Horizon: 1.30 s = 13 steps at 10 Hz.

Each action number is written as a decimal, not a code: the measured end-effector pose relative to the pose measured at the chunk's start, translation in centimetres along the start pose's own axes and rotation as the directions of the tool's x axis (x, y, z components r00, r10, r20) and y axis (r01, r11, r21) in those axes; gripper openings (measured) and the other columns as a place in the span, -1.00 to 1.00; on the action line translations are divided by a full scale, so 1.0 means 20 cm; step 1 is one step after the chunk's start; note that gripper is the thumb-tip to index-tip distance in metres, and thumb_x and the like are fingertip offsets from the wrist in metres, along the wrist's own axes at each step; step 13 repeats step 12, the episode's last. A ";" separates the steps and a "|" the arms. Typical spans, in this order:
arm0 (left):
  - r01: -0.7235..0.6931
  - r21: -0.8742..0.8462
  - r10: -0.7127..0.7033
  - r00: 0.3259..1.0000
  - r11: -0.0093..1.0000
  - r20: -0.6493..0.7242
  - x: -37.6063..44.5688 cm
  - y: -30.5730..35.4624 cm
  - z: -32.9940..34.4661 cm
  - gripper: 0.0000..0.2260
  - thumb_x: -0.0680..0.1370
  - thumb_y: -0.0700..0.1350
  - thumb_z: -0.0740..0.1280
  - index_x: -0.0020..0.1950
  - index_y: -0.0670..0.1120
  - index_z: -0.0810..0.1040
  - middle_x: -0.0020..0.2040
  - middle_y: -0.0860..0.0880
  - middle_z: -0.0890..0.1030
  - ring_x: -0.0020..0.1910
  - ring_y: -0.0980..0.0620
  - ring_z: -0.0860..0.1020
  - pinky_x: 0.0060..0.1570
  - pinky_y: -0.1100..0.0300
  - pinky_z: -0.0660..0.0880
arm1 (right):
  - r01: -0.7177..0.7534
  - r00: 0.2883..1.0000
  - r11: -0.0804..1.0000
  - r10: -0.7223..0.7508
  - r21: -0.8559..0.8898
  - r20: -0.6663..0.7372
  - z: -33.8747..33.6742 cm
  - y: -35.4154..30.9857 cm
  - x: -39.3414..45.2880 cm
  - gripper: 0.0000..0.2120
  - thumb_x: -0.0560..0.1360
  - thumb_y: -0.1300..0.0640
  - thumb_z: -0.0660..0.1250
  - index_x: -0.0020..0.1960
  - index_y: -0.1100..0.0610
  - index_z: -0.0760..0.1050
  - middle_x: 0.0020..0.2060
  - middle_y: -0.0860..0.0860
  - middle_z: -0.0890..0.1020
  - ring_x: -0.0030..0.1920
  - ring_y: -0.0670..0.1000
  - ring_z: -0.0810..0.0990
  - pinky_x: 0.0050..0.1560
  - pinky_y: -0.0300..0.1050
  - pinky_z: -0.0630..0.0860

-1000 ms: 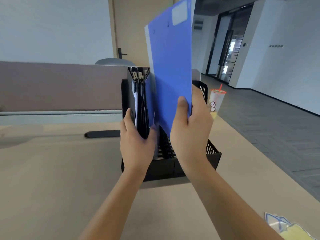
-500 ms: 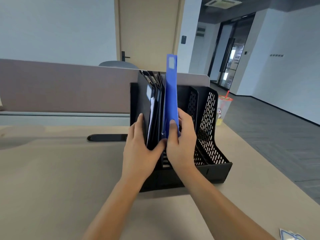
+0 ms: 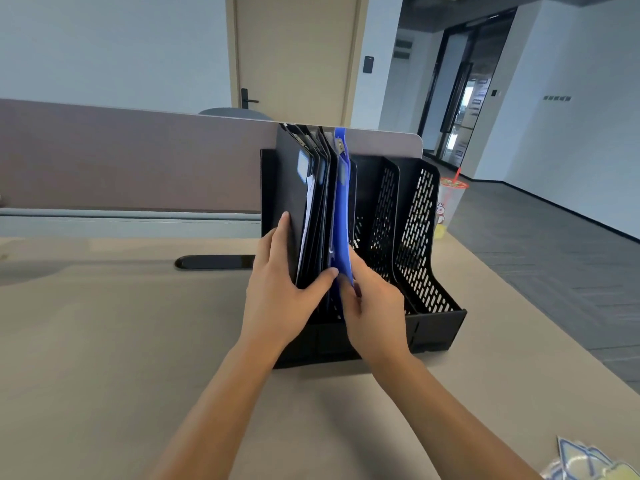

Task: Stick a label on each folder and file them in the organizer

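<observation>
Since the earlier frames: we have brought the blue folder point(image 3: 341, 216) down from above the organizer point(image 3: 408, 237) — it now stands upright in the leftmost compartment, only its top edge above the black folders point(image 3: 294, 202).
Task's thing: blue folder sits between the black stack and the first mesh divider, touching the stack; the other two compartments look empty.
Step in hand: seating the folder. We judge it nearly home — we should press its lower front edge back and down until it lines up with the others, then let go.
Doing it well: hold the black stack off so the blue cover does not snag; keep the folder vertical.
Left hand point(image 3: 277, 289): palm and fingers flat on the outer black folder, thumb hooked over the stack's front edge, clamping it.
Right hand point(image 3: 374, 306): fingers pinched on the blue folder's lower front edge, wrist low by the organizer's front edge.
Desk point(image 3: 104, 341): label sheets point(image 3: 588, 464) lie at its near right corner.
</observation>
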<state>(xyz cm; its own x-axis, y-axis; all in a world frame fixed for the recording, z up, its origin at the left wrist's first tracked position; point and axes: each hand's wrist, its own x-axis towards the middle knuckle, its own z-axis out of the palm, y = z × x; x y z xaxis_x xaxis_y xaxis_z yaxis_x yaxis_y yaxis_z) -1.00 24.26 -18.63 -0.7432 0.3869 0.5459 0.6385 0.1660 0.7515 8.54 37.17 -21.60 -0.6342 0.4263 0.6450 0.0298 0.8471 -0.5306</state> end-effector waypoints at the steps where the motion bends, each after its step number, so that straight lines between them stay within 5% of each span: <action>1: 0.004 -0.005 -0.004 1.000 1.000 0.013 0.00 -0.01 0.00 -0.06 0.43 0.20 0.52 0.64 0.24 0.00 0.49 0.18 0.30 0.43 0.14 0.38 0.36 -0.02 0.49 | 0.011 0.997 0.995 -0.003 -0.097 0.075 0.03 0.03 -0.02 -0.32 0.70 0.16 0.26 0.70 -0.17 0.06 0.01 -0.06 0.68 -0.12 -0.01 0.65 -0.05 0.05 0.65; 3: 0.017 -0.015 -0.016 0.999 1.000 0.043 -0.02 -0.03 -0.02 -0.06 0.44 0.22 0.50 0.63 0.27 -0.04 0.50 0.18 0.28 0.44 0.13 0.38 0.38 0.01 0.46 | 0.005 0.998 0.997 0.001 -0.077 0.071 -0.02 -0.05 -0.07 -0.37 0.71 -0.01 0.21 0.71 -0.08 0.05 0.24 -0.13 0.60 0.20 -0.09 0.57 0.20 -0.05 0.58; 4: 0.022 -0.019 -0.021 0.999 1.000 0.049 -0.03 -0.04 -0.03 -0.06 0.44 0.21 0.50 0.63 0.27 -0.04 0.50 0.19 0.28 0.44 0.14 0.37 0.36 0.08 0.44 | -0.016 1.000 0.999 0.015 -0.049 -0.024 -0.04 -0.07 -0.09 -0.43 0.73 0.00 0.19 0.70 -0.07 0.13 0.13 -0.08 0.65 0.10 -0.10 0.59 0.11 -0.13 0.57; 6: 0.014 -0.009 -0.013 0.999 1.000 0.052 -0.03 -0.05 -0.02 -0.08 0.46 0.22 0.48 0.64 0.24 -0.05 0.52 0.16 0.27 0.46 0.11 0.36 0.37 0.08 0.43 | 0.018 1.000 0.999 -0.018 -0.043 0.011 0.00 -0.08 -0.10 -0.42 0.73 0.09 0.21 0.70 -0.08 0.12 -0.05 -0.04 0.61 -0.12 -0.03 0.60 -0.11 0.04 0.63; 8: 0.033 0.039 -0.036 0.996 0.999 0.077 -0.06 -0.06 -0.02 -0.09 0.48 0.24 0.45 0.64 0.24 -0.07 0.55 0.14 0.24 0.47 0.10 0.36 0.31 0.13 0.39 | -0.039 0.997 0.997 0.043 -0.068 0.057 -0.03 -0.09 -0.14 -0.37 0.73 0.06 0.20 0.71 -0.13 0.00 0.14 -0.08 0.63 0.06 -0.08 0.61 0.07 -0.05 0.63; 10: 0.074 0.183 -0.097 0.988 0.980 0.119 -0.26 -0.08 -0.12 -0.19 0.55 0.20 0.41 0.64 0.17 0.00 0.56 0.05 0.26 0.52 0.03 0.29 0.42 0.04 0.33 | -0.109 0.981 0.987 0.126 -0.115 0.148 -0.12 -0.15 -0.26 -0.35 0.70 0.05 0.29 0.70 0.01 0.07 0.48 -0.04 0.50 0.47 -0.02 0.44 0.34 -0.25 0.30; 12: 0.137 0.452 -0.228 0.962 0.881 0.153 -0.53 -0.18 -0.33 -0.18 0.54 0.27 0.34 0.66 0.04 0.03 0.56 -0.05 0.26 0.53 -0.10 0.25 0.45 -0.15 0.32 | -0.110 0.978 0.989 0.125 -0.095 0.169 -0.11 -0.24 -0.46 -0.46 0.70 0.07 0.27 0.64 0.02 0.24 0.52 -0.06 0.44 0.51 -0.01 0.39 0.44 -0.08 0.39; 13: 0.137 0.452 -0.228 0.962 0.881 0.153 -0.53 -0.18 -0.33 -0.18 0.54 0.27 0.34 0.66 0.04 0.03 0.56 -0.05 0.26 0.53 -0.10 0.25 0.45 -0.15 0.32 | -0.110 0.978 0.989 0.125 -0.095 0.169 -0.11 -0.24 -0.46 -0.46 0.70 0.07 0.27 0.64 0.02 0.24 0.52 -0.06 0.44 0.51 -0.01 0.39 0.44 -0.08 0.39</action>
